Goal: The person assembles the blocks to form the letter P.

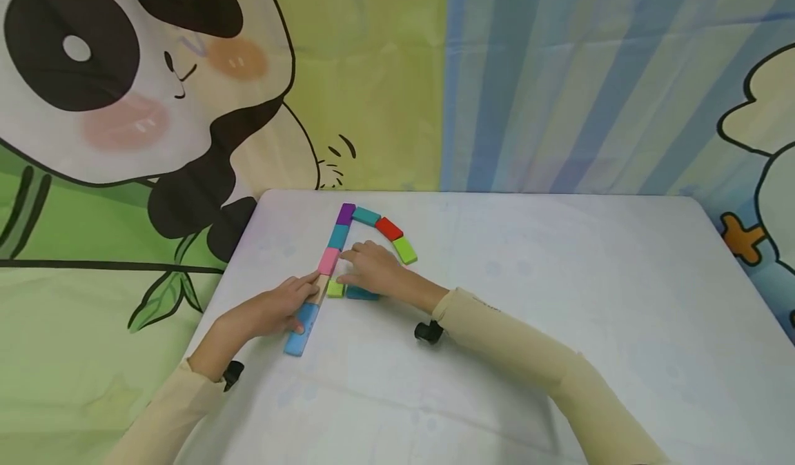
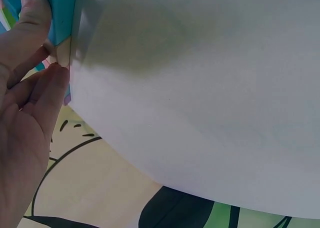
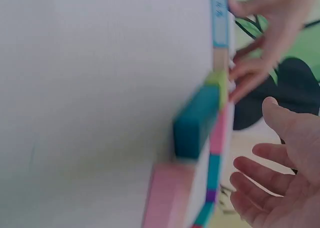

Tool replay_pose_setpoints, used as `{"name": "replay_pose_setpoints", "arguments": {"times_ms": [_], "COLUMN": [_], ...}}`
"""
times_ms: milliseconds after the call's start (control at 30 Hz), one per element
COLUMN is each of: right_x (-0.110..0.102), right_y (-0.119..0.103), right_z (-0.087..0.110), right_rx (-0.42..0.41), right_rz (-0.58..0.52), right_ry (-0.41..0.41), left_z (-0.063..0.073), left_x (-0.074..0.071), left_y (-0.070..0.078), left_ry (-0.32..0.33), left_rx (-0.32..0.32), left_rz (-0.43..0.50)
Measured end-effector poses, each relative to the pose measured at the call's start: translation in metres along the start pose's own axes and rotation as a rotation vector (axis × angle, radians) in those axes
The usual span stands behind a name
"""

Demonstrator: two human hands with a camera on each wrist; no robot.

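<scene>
A slanted row of flat coloured blocks lies on the white table. My left hand (image 1: 276,311) rests along its lower part, thumb on the light blue block (image 1: 298,339) and fingertips at the wood-coloured block (image 1: 321,288). My right hand (image 1: 375,269), fingers spread and holding nothing, is over the inner side of the row near the pink block (image 1: 328,261). Below it are a small lime block (image 1: 336,289) and a dark teal block (image 1: 362,294). In the right wrist view, another pink block (image 3: 167,195) follows the teal one; my right hand hides it in the head view.
Up the row are a teal block (image 1: 338,236) and a purple block (image 1: 346,214). From the top, a second teal block (image 1: 366,216), a red block (image 1: 389,228) and a lime block (image 1: 406,250) curve right. A panda-print cloth (image 1: 373,78) hangs behind the table (image 1: 590,299).
</scene>
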State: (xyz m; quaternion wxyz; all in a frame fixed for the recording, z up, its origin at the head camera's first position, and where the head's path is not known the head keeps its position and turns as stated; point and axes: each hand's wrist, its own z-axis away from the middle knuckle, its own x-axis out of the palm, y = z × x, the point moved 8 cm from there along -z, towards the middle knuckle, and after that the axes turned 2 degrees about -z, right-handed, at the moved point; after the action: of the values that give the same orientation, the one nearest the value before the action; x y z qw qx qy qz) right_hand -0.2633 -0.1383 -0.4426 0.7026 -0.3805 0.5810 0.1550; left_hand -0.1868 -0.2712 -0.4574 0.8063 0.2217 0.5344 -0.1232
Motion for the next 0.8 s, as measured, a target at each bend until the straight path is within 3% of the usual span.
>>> {"name": "replay_pose_setpoints", "arguments": {"times_ms": [233,400,500,600,700,733,800], "right_x": [-0.039,-0.046,-0.047,-0.050,-0.055,-0.057,-0.060], "right_y": [0.037,0.061,0.079,0.098,0.115,0.120,0.132], "right_z": [0.042,0.080,0.102,0.120,0.135,0.140,0.149], "right_rx": [0.043,0.064,0.082,0.103,0.113,0.119,0.136], "right_rz": [-0.141,-0.226,-0.251,-0.254,-0.247,-0.242,-0.215], "right_ry": [0.015,0.027,0.059,0.099,0.137,0.148,0.169], "left_z": [-0.007,-0.014,-0.016,-0.017,-0.018,-0.018,-0.019], "left_x": [-0.002,-0.001,-0.003,-0.008,-0.017,-0.020,-0.027], "left_y": [-0.009,-0.019,-0.021,-0.019,-0.015,-0.014,-0.017], "left_ry": [-0.042,-0.054,-0.045,0.006,0.096,0.133,0.201], "left_rx": [-0.080,-0.121,-0.095,-0.027,0.040,0.050,0.011], "left_rz": [0.019,0.094,0.096,0.061,0.007,-0.010,-0.027]}}
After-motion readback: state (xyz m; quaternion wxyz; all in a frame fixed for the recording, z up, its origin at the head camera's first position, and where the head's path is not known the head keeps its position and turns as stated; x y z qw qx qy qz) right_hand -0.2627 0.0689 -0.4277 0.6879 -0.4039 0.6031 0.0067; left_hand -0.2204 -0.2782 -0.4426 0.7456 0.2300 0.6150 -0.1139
